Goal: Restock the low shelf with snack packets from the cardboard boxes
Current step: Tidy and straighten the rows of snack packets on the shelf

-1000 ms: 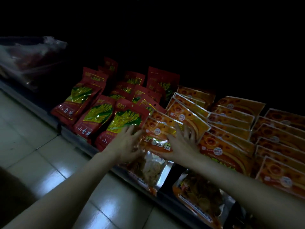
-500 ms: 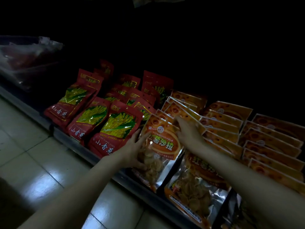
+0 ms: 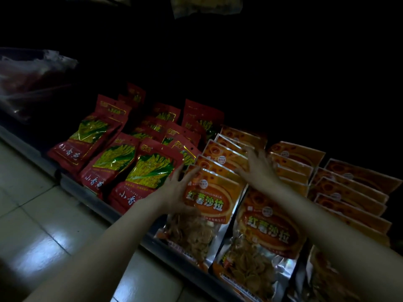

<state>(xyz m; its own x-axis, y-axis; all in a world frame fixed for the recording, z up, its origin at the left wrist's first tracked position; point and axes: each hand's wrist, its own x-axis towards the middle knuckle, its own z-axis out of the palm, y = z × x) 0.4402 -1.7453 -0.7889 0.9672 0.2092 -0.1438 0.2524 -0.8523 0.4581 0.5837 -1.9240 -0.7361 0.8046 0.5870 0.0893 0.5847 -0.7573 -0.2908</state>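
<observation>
Rows of orange snack packets (image 3: 292,153) lie overlapping on the low shelf (image 3: 87,189). The front orange packet (image 3: 209,201) leans over the shelf's front rim, with a second one (image 3: 268,232) to its right. My left hand (image 3: 174,190) rests against the front packet's left edge, fingers spread and thumb lying across its face. My right hand (image 3: 257,168) lies flat, fingers spread, on the packets stacked just behind it. No cardboard box is in view.
Red packets with green-and-yellow pictures (image 3: 150,168) fill the shelf to the left of the orange ones. A clear plastic bag (image 3: 32,83) sits at the far left. Glossy floor tiles (image 3: 43,225) run along the shelf front. The shelf's back is dark.
The front orange packet now lies lower toward the rim. My right hand has moved off it and back onto the row behind. My left hand stays at its left edge.
</observation>
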